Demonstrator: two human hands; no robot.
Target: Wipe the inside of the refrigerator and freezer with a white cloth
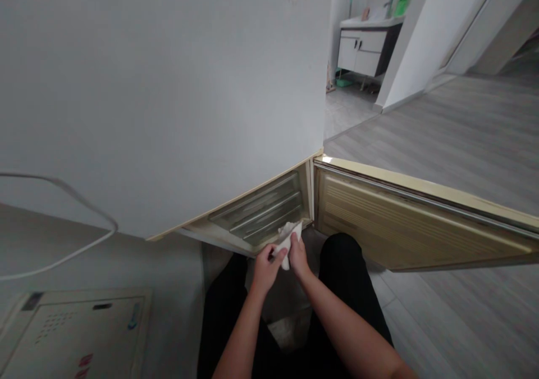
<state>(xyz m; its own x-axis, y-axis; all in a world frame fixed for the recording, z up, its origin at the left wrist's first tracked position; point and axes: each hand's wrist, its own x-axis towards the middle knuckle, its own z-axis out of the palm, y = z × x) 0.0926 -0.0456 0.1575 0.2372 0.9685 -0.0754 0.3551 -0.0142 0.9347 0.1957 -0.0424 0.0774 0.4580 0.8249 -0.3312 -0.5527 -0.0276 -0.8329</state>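
Note:
In front of an open fridge compartment [272, 208], both my hands are on a crumpled white tissue [288, 244]. My left hand [267, 262] pinches its lower left part between thumb and fingers. On the right side, my right hand [298, 254] is closed round the same tissue, thumb pointing up. Clear ribbed drawer fronts show inside the compartment, close beyond the tissue. The compartment's door [416, 216] stands swung out to the right, its yellowed ribbed inner face towards me.
A large pale grey panel [168, 87] rises above the compartment. My knees in black trousers [343, 261] are on either side of my hands. At lower left is a wall-mounted metal box [80, 334], with a white cable [90, 244] above it. A washbasin cabinet [362, 48] stands in the far room.

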